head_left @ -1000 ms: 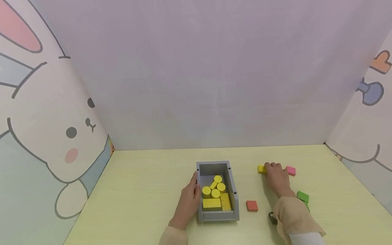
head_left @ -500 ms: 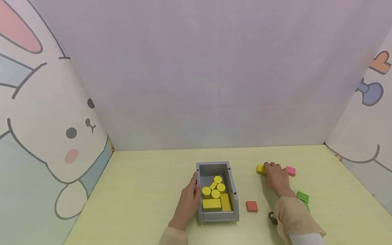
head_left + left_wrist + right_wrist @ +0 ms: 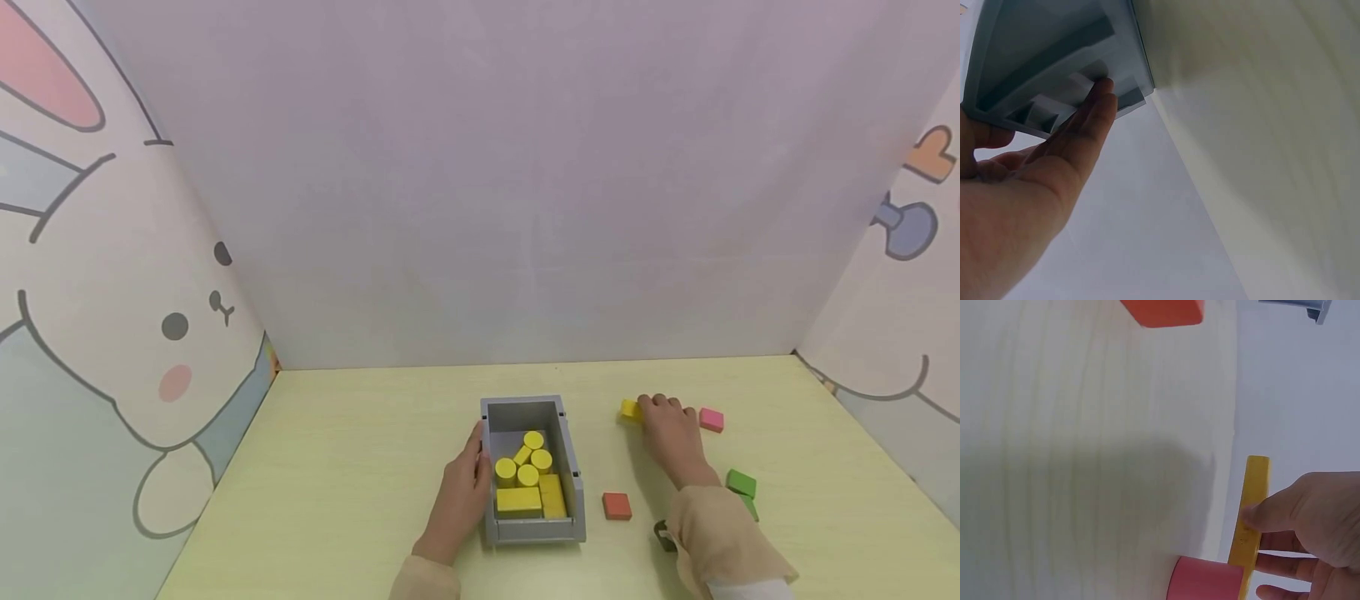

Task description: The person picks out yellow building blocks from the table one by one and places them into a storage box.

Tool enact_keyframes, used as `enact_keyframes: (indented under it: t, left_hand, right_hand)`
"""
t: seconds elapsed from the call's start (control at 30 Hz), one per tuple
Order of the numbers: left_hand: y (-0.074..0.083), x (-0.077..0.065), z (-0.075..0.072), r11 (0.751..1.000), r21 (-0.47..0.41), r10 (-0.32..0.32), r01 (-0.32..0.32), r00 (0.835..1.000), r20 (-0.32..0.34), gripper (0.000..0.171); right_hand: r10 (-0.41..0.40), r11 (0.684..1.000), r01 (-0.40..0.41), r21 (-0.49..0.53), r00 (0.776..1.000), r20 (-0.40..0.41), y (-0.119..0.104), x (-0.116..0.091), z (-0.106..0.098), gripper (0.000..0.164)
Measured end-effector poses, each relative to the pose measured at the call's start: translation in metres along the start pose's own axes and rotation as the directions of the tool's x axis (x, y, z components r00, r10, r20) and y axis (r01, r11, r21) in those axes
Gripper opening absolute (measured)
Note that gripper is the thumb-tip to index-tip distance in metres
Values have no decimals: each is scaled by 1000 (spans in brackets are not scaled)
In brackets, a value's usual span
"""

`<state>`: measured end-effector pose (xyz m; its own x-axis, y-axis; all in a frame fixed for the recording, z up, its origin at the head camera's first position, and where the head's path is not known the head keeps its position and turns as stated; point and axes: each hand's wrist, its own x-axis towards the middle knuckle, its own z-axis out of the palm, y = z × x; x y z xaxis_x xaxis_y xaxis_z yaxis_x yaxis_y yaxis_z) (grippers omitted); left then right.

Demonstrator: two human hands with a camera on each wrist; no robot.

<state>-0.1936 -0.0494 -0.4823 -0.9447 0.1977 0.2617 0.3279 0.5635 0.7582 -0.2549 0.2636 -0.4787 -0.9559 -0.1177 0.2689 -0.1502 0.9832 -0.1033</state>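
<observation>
My left hand (image 3: 459, 492) lies along the left wall of a grey plastic bin (image 3: 525, 529). In the left wrist view its fingers press the ribbed outer side of the bin (image 3: 1041, 37), with the thumb at the rim. Over at the right, my right hand (image 3: 672, 433) pinches a long yellow block (image 3: 630, 410), its right part hidden by the fingers in the head view. The right wrist view shows the thumb on one face of the yellow block (image 3: 1254, 487) and fingers behind it. A pink piece (image 3: 1207, 580) with a rounded edge overlaps its lower end there.
Yellow cylinders (image 3: 506, 472) and yellow rectangular blocks (image 3: 519, 502) lie in the bin. A red block (image 3: 617, 506) sits right of it. Beyond my right hand are a pink block (image 3: 712, 419) and green blocks (image 3: 741, 483), one partly behind the sleeve. A pale curtain (image 3: 525, 208) bounds the table's back.
My right hand has shifted slightly left with the yellow block, away from the pink block. My left hand and the bin have stayed in place.
</observation>
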Motion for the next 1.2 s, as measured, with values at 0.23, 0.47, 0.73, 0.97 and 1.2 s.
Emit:
enact_keyframes:
  t: [0.23,0.47,0.73,0.97,1.2]
  left_hand:
    - [0,0,0,1000,-8,-5,5,1000,-1,46]
    - [1,-1,0,1000,-5,-8,8,1000,-1,46]
    - [1,0,0,1000,-1,-9,9,1000,1,46]
    - [-1,1,1,1000,5,-8,8,1000,-3,46]
    - [0,0,1,1000,0,-15,15,1000,2,46]
  right_hand:
    - [-24,1000,24,-9,999,-32,-11,-1,-5,25]
    - [-70,997,71,5,992,-101,-27,-3,-15,23]
    - [-96,995,100,27,989,-108,-47,-6,-24,23]
    - [-144,989,147,10,976,-164,-61,-9,-30,25]
    - [-183,983,184,-9,965,-189,-74,-11,-37,27]
